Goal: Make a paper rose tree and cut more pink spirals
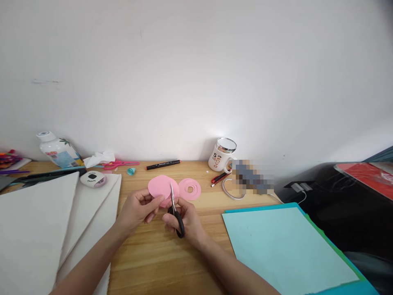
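Between its thumb and fingers my left hand (pixel 141 208) pinches a round pink paper (pixel 160 186) by its lower edge. My right hand (pixel 184 219) grips black-handled scissors (pixel 180 225), whose metal blades point up and lie over the right part of the pink paper. More pink paper shows behind and below the held disc. A pink paper spiral (pixel 196 190) with a small hole in its middle lies on the wooden table (pixel 153 262), just right of the held paper.
White sheets (pixel 33 229) cover the left side; light blue sheets (pixel 285 250) lie at the right. Along the wall stand a bottle (pixel 58 149) and a mug (pixel 221 155), with a black marker (pixel 163 164), pink scissors (pixel 118 164) and a teal cone (pixel 131 171).
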A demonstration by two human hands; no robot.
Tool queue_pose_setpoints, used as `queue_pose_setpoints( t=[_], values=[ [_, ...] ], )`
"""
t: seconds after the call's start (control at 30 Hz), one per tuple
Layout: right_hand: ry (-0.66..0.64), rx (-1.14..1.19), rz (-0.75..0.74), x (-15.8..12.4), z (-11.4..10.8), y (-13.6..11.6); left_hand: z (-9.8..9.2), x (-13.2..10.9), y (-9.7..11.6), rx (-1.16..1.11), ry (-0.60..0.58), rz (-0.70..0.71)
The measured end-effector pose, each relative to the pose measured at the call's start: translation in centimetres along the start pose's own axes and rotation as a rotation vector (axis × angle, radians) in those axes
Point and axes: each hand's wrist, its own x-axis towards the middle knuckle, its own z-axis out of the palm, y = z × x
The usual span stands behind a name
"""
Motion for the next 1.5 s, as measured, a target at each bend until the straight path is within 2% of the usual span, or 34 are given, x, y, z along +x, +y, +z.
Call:
queue_pose_setpoints(
  t=[0.33,0.63,0.9,1.27,1.5],
  values=[
    [-0.034,-0.028,0.045,-0.1,-0.1,0.7,0.0,0.1,-0.2,-0.044,0.03,-0.027],
    [-0.021,-0.037,-0.041,0.0,-0.2,-0.3,0.1,0.0,-0.1,0.016,-0.006,-0.075],
    [-0.037,-0.015,-0.034,-0.1,-0.1,-0.9,-0.1,0.0,0.0,0.028,-0.029,-0.038],
    [-0.028,-0.023,0.002,0.0,-0.5,-0.3,-0.3,0.1,-0.2,0.006,-0.014,0.017],
    [-0.026,-0.004,0.021,-0.1,-0.3,-0.4,-0.1,0.0,0.0,-0.067,-0.008,-0.006]
  ],
)
